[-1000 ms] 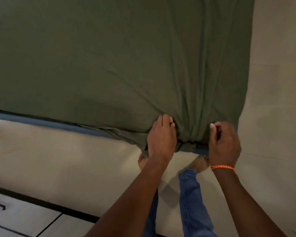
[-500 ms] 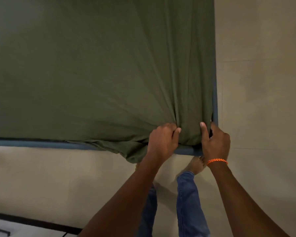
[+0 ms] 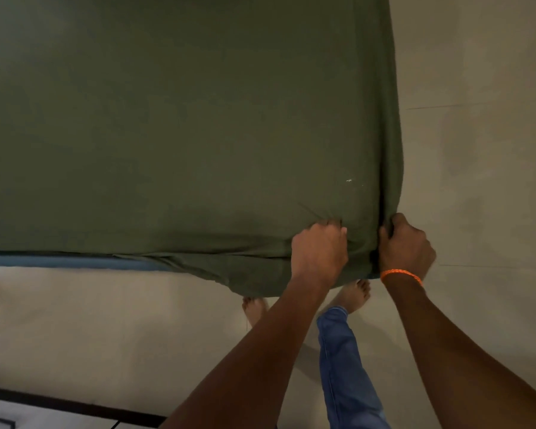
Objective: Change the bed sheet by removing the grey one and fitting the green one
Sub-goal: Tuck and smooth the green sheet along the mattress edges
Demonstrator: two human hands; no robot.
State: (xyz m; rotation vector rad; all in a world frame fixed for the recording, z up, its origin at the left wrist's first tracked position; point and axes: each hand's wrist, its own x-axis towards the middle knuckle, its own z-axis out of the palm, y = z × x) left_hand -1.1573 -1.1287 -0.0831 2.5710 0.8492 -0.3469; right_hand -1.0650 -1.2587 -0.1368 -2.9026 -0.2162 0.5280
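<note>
The green sheet (image 3: pixel 183 119) covers the bed, drawn over its near right corner. The left hand (image 3: pixel 319 253) bunches fabric on top, anchoring it, while the right hand (image 3: pixel 406 247) curls around the corner fold, likely to tuck it under.

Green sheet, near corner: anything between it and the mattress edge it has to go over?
Nothing visible. Left hand and right hand both grip the green sheet at the corner. Further left, the blue mattress edge is bare, the hem not yet pulled over it.
</note>
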